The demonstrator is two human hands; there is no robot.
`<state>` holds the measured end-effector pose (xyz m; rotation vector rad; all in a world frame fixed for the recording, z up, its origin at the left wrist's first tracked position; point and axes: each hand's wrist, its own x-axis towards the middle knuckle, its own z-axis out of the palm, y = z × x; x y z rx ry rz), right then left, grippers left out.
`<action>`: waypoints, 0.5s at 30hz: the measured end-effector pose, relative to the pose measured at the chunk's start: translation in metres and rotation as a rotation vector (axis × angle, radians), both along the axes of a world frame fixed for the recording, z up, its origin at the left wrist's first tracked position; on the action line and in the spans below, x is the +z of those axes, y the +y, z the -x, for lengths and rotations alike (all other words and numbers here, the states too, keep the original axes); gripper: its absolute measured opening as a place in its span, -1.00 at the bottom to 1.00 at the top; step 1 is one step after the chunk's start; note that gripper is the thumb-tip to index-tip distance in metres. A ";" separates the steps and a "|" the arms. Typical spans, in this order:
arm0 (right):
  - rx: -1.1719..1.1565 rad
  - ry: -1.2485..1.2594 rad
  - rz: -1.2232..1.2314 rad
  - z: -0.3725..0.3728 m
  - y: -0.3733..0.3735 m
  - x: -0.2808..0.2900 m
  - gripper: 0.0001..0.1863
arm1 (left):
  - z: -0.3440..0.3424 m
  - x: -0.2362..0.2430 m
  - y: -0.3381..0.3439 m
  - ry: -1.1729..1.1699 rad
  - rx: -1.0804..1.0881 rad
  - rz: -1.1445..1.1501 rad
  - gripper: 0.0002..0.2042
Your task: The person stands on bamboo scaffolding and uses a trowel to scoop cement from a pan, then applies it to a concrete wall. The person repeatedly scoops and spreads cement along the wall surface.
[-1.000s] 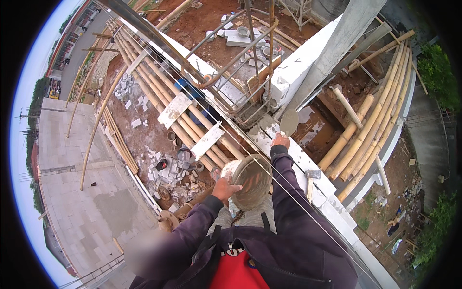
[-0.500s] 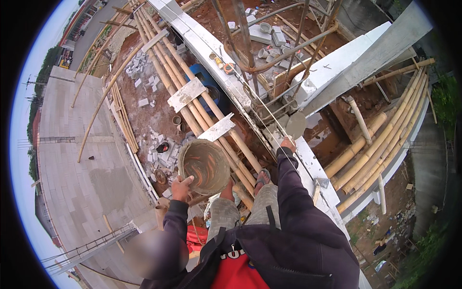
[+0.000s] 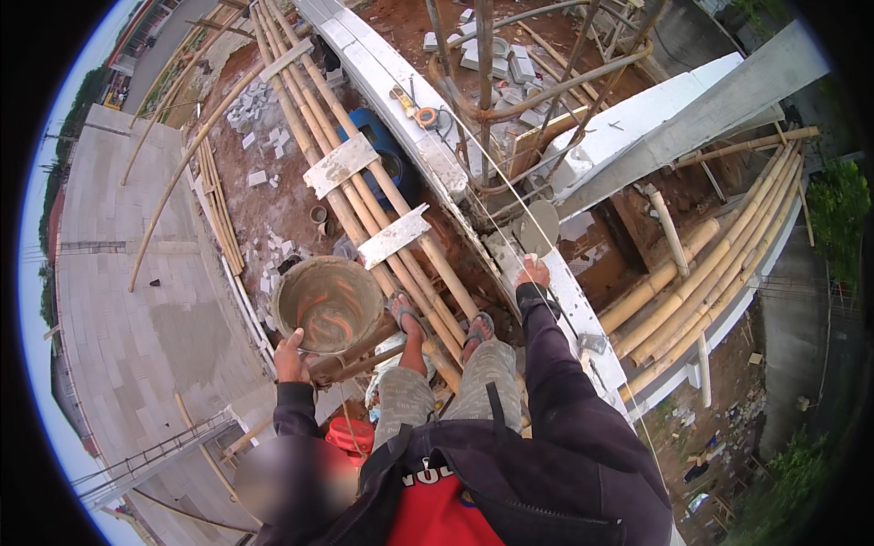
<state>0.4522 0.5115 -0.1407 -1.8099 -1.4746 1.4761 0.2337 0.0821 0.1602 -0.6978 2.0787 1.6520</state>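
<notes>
My left hand (image 3: 289,355) grips the near rim of a mortar bucket (image 3: 319,309), thumb on the lip. The bucket tilts so its inside shows, grey with wet mortar smears, and it hangs left of my legs. My right hand (image 3: 533,271) is closed at the near end of a trowel with a rounded grey blade (image 3: 537,227); the handle is hidden in my fist. The blade lies over the top of the white block wall (image 3: 555,282), close to the column's rebar. A taut string (image 3: 505,177) passes beside my right hand.
My sandalled feet stand on bamboo poles (image 3: 428,291) with white boards (image 3: 341,164) across them. A rebar cage (image 3: 487,100) rises ahead. A hammer (image 3: 592,344) lies on the wall near my right forearm. Bundled bamboo (image 3: 710,273) runs at right. A blue drum (image 3: 373,150) stands below.
The bucket and my left hand have moved left, leaving more of my left leg and foot in sight. The view has shifted slightly; my right hand stays by the wall with the trowel.
</notes>
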 end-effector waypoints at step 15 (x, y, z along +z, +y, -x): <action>-0.142 -0.431 -0.032 0.033 0.038 0.039 -0.65 | 0.018 0.004 -0.039 -0.023 0.103 -0.087 -0.65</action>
